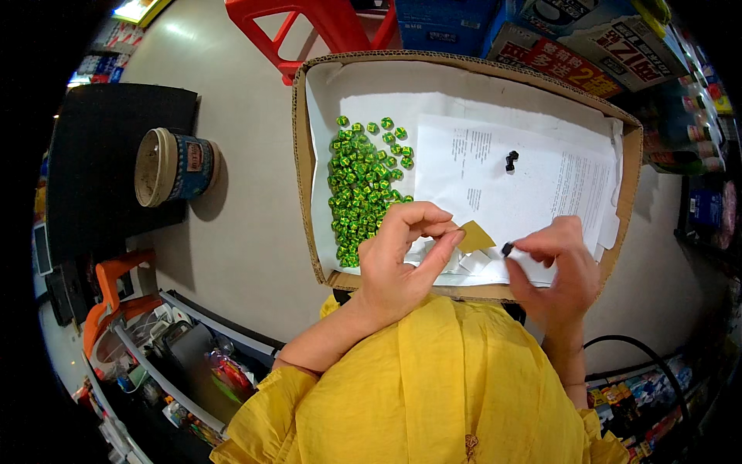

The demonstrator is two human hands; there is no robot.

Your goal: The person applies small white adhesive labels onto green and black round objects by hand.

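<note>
My left hand (406, 249) pinches one corner of a small yellow-gold square of foil or paper (477, 237) between thumb and fingertips. A small black faceted piece (508, 249) is held between the thumb and index finger of my right hand (553, 261), just right of the square. Both hands are over the near side of a cardboard tray (298, 145) lined with white paper. Many green faceted pieces with yellow marks (359, 185) lie in its left part. A few black pieces (511, 160) rest together on a printed sheet (493, 133). White paper scraps (474, 263) lie beneath the square.
Beyond the tray stands a red plastic stool (324, 23), with printed cartons (568, 58) to its right. A labelled bucket (179, 167) is at the left by a black panel (116, 151). An orange-handled cart or basket (110, 290) stands at lower left. Bottles (684, 133) are at the right.
</note>
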